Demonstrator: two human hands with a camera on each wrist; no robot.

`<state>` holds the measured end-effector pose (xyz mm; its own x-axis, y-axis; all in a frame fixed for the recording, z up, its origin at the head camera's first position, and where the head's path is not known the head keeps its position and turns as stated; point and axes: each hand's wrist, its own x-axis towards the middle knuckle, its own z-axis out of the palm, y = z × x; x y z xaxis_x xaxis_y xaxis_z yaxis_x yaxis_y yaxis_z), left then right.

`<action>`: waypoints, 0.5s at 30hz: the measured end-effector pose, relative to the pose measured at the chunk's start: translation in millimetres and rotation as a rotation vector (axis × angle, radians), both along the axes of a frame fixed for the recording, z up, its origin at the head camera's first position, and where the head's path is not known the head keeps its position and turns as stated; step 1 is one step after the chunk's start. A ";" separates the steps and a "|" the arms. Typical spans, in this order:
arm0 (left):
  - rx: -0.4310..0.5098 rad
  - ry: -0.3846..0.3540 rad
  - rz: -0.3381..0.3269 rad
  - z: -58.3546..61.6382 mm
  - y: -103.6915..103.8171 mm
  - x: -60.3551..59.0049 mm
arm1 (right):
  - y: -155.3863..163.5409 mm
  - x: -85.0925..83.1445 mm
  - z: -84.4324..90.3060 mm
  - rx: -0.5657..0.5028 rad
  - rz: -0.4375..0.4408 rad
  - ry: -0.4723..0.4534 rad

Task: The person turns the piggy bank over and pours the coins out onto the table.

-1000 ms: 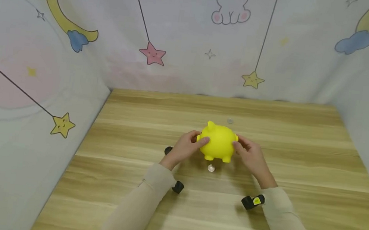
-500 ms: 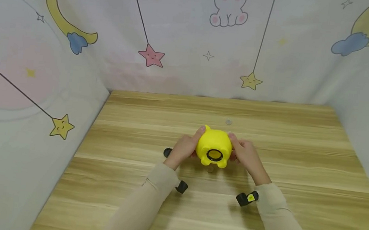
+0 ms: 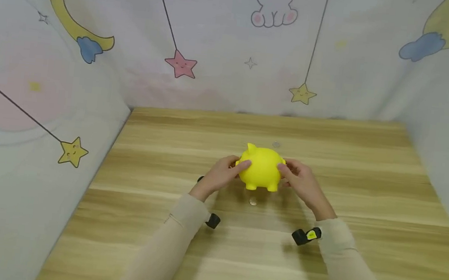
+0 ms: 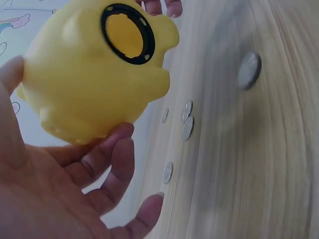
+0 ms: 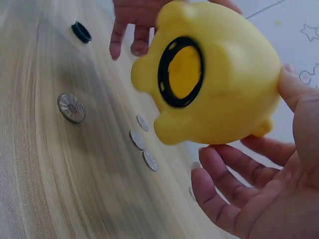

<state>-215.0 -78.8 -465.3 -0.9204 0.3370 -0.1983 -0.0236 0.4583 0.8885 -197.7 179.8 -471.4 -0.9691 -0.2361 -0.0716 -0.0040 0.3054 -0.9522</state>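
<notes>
- Nearest the person, two beige sleeves are reaching forward over the wooden table, each with a small black wrist camera clipped on.
- Just beyond them, a single coin is lying flat on the wood, in front of and below the raised toy.
- The left hand and the right hand are grasping a yellow piggy bank between them, one palm on each flank, fingers curling round its sides; it is hanging just above the table, near the middle.
- The piggy bank is looking like smooth, hollow moulded plastic or vinyl: probably light, perhaps slightly yielding, and somewhat slippery, so taking it by both rounded flanks seems the safest hold.
- On its belly, a black ring is framing a round opening through which only yellow interior is showing; whether any coins are remaining inside cannot be told.
- Under the bank, several more coins are lying scattered on the wood, and a black round plug is sitting apart near the left hand.
- Farthest off, another coin is lying behind the bank, before a cartoon backdrop of stars and moons.
</notes>
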 end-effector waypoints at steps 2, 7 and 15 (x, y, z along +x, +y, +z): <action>0.014 0.023 -0.028 -0.3 -4.5 0.1 | 1.3 -0.2 -1.0 -0.018 0.018 0.012; 0.104 0.083 -0.062 -1.6 -6.9 -1.5 | 6.9 1.4 -1.4 -0.009 0.007 0.062; 0.158 0.161 -0.083 -1.8 -13.8 -6.9 | 5.4 0.7 -1.8 -0.018 0.015 0.150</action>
